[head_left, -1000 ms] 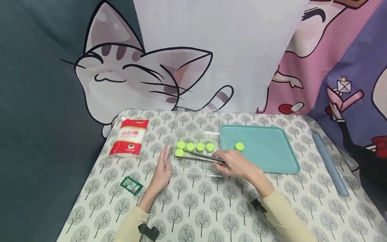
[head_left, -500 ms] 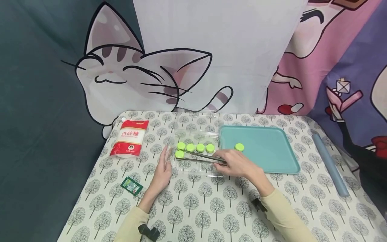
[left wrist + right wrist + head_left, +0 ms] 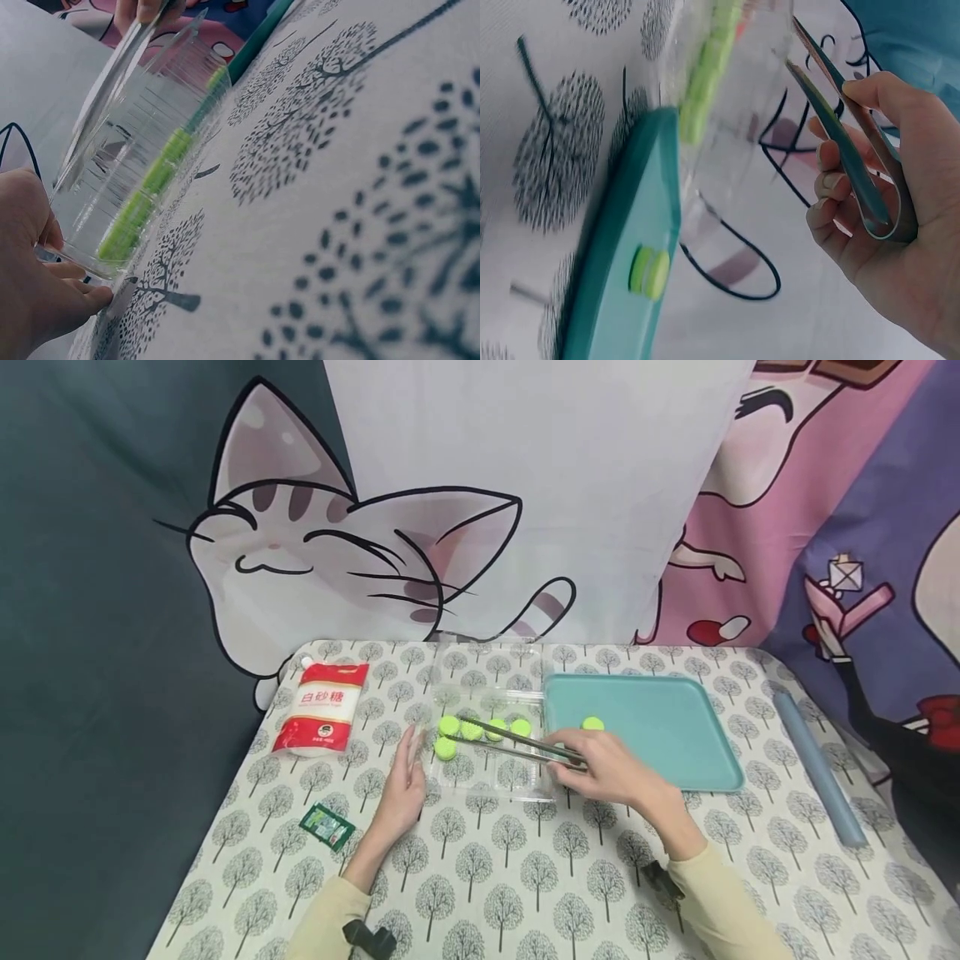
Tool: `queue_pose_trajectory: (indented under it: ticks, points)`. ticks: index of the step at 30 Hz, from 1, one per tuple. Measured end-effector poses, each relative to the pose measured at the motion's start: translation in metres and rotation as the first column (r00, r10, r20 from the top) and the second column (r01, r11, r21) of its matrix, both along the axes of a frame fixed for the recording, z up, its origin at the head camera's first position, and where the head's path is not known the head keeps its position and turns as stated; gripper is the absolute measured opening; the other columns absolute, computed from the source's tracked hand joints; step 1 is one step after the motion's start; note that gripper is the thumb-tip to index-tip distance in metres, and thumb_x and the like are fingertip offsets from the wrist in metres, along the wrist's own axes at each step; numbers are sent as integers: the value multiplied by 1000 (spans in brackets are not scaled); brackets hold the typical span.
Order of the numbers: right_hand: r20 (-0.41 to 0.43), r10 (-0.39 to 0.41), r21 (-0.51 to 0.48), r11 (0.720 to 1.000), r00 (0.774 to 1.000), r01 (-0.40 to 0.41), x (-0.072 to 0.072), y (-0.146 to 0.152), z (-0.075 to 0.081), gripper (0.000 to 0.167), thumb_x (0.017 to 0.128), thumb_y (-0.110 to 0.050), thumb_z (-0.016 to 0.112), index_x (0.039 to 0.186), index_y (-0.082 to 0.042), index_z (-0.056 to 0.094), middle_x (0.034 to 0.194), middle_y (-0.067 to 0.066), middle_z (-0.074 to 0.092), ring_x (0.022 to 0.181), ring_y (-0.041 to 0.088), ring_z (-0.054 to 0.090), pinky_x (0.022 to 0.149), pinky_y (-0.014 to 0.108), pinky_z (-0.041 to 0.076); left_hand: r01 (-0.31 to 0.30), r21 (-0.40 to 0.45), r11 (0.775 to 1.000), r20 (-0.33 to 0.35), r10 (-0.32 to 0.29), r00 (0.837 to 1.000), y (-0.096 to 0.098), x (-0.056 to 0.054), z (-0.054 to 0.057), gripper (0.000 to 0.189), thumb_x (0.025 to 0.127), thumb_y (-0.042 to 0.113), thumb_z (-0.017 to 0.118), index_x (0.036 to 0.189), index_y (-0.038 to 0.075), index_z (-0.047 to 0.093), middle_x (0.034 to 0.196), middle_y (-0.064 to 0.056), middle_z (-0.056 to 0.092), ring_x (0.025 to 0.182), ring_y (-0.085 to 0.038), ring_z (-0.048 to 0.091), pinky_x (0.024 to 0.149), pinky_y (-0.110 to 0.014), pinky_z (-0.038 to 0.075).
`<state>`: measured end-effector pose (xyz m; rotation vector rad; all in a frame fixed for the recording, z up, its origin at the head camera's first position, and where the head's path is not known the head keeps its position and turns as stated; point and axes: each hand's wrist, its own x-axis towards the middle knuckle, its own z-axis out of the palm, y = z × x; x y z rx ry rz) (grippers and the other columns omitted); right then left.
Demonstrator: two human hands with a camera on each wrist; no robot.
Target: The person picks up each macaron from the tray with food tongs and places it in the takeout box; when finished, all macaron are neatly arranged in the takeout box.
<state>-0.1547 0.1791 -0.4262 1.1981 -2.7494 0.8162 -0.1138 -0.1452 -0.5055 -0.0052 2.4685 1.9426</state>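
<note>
My right hand (image 3: 609, 768) grips metal tongs (image 3: 525, 742), whose two arms reach left above a clear plastic box (image 3: 517, 792). The tong tips stand apart with nothing between them. In the box, several light-green macarons form a back row, and one front-left macaron (image 3: 445, 748) sits before it. My left hand (image 3: 401, 789) rests against the box's left wall, fingers mostly straight; the left wrist view shows its fingertips at the box's lower edge. One more macaron (image 3: 651, 273) lies on the teal tray (image 3: 660, 714), partly behind my right hand in the head view.
The box's clear lid (image 3: 487, 664) lies opened toward the back. A red-and-white sugar bag (image 3: 322, 708) and a small green packet (image 3: 327, 827) are at left. A grey-blue rod (image 3: 819, 768) lies right of the tray.
The tongs have let go of the front-left macaron, which stays in the box. My right hand has drawn them up and to the right. The left hand stays in place.
</note>
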Motion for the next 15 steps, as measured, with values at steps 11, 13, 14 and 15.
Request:
queue_pose_trajectory:
  ticks: [11, 13, 14, 15]
  points:
    - [-35, -145, -70, 987, 989, 143, 15, 56, 5, 30, 90, -14, 73, 118, -3, 68, 83, -2, 68, 63, -3, 51, 50, 17, 49, -1, -2, 1000, -3, 1, 1000, 0, 0, 1, 67, 106, 2, 35, 164, 16, 7, 169, -10, 22, 156, -32, 21, 129, -46, 13]
    - [-46, -168, -78, 983, 985, 164, 18, 66, 5, 30, 90, -13, 73, 117, -4, 68, 81, -4, 67, 62, -3, 52, 50, 17, 49, 2, -2, 1000, -2, -2, 1000, 0, 0, 0, 67, 106, 2, 35, 164, 16, 7, 169, -10, 22, 156, -32, 21, 129, -46, 13]
    - [-52, -179, -82, 981, 983, 174, 19, 70, 5, 30, 89, -12, 73, 117, -4, 68, 81, -5, 66, 62, -3, 51, 49, 17, 49, 1, -3, 1000, 0, -1, 1000, 0, 0, 0, 67, 106, 2, 35, 164, 16, 7, 169, -10, 22, 156, -32, 21, 129, -45, 13]
    - [-54, -189, -89, 979, 981, 184, 21, 74, 4, 30, 89, -12, 74, 117, -4, 68, 79, -6, 66, 61, -3, 51, 49, 17, 49, 1, -3, 1000, 2, -1, 1000, 0, 0, 0, 67, 106, 2, 35, 164, 17, 7, 169, -10, 22, 156, -32, 21, 129, -45, 13]
